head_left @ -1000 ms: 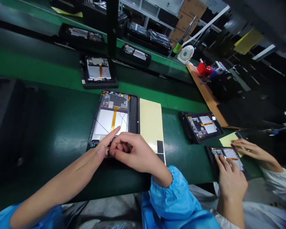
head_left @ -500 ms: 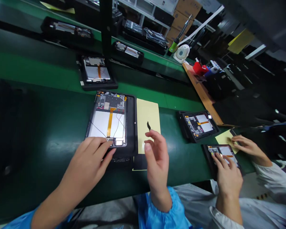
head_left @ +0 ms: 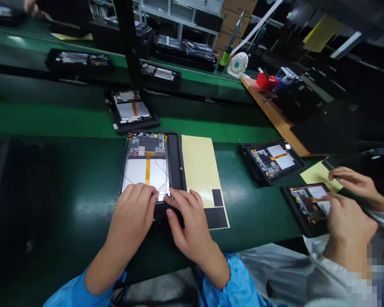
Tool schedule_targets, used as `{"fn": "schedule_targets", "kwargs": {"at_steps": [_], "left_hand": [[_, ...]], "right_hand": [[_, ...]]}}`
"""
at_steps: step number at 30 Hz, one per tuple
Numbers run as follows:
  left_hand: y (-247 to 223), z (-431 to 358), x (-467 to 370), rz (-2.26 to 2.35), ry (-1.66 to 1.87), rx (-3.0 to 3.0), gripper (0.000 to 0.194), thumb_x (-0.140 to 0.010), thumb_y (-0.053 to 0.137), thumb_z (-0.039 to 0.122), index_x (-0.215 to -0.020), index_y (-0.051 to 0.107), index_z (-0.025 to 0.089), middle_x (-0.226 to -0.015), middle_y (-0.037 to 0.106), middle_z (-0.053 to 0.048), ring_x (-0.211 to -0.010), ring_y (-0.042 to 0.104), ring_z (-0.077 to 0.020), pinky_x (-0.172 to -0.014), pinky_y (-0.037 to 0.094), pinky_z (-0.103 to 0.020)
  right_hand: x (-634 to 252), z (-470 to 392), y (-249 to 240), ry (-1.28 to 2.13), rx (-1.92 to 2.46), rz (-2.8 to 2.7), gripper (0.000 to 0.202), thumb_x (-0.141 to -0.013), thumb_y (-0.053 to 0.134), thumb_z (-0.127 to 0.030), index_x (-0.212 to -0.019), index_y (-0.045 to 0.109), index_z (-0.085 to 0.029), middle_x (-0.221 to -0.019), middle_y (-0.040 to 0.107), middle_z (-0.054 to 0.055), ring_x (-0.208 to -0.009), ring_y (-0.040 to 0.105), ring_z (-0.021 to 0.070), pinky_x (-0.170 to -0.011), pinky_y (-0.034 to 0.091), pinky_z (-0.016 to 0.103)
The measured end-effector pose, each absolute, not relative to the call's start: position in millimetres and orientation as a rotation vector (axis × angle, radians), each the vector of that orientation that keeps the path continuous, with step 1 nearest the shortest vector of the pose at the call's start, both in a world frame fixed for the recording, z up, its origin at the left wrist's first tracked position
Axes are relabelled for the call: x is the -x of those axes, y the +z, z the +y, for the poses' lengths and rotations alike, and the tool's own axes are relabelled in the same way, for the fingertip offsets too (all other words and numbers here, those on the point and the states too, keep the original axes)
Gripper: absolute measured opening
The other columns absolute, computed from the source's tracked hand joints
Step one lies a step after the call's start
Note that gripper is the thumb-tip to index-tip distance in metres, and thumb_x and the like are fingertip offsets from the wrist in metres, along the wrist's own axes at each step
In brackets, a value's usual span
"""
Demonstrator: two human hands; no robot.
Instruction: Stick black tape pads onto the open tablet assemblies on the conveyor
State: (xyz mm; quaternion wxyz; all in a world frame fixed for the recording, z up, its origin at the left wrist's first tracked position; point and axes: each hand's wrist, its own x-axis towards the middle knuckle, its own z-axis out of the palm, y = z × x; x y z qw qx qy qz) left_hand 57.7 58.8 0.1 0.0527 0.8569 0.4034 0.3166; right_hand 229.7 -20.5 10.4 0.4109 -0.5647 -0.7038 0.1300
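Note:
An opened tablet [head_left: 136,168] with bare circuit board, white battery and orange flat cable lies in a black holder [head_left: 176,160]. My left hand [head_left: 132,213] rests over its lower edge, thumb and index finger pinched close together by thin wires; what lies between them is hidden. My right hand [head_left: 192,226] reaches the lower right corner, its fingers bent and the fingertips bunched close to the left ones. Whether a small black strip is under those fingertips I cannot make out. Right of the holder lies a yellow sheet [head_left: 198,162] bearing black tape pieces [head_left: 216,217].
Another opened tablet [head_left: 132,108] sits behind, with one more [head_left: 277,157] to the right. A co-worker's hands [head_left: 348,221] work at a tablet [head_left: 310,202] on the far right. A small fan [head_left: 238,64] and a red container [head_left: 266,81] stand at the back.
My right hand has moved left from above the yellow sheet, where a black strip was at its fingertip, onto the tablet's lower corner. My left fingers have drawn into a pinch.

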Motion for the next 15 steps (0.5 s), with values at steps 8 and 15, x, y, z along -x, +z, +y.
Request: {"fn": "schedule_targets", "kwargs": {"at_steps": [8,15], "left_hand": [[-1,61,-56,1.123,0.991,-2.874,0.029,-0.121,0.042,0.016,-0.104,0.066,0.014,-0.093,0.065,-0.010,-0.086,0.055,-0.0284,-0.077,0.042,-0.040],[4,66,-55,1.033,0.979,-2.888,0.025,-0.118,0.043,0.010,-0.105,0.064,0.015,-0.092,0.062,-0.008,-0.086,0.054,-0.0282,-0.076,0.042,-0.039]], "right_hand": [[-227,-24,-1,0.306,1.317,-1.665,0.055,-0.110,0.059,-0.016,-0.164,0.053,-0.027,-0.128,0.086,0.010,-0.118,0.077,0.0282,-0.113,0.056,0.053],[-228,-15,11,0.270,1.282,-1.597,0.051,-0.113,0.057,-0.019,-0.164,0.054,-0.025,-0.137,0.082,0.012,-0.129,0.071,0.0287,-0.109,0.061,0.047]]}}
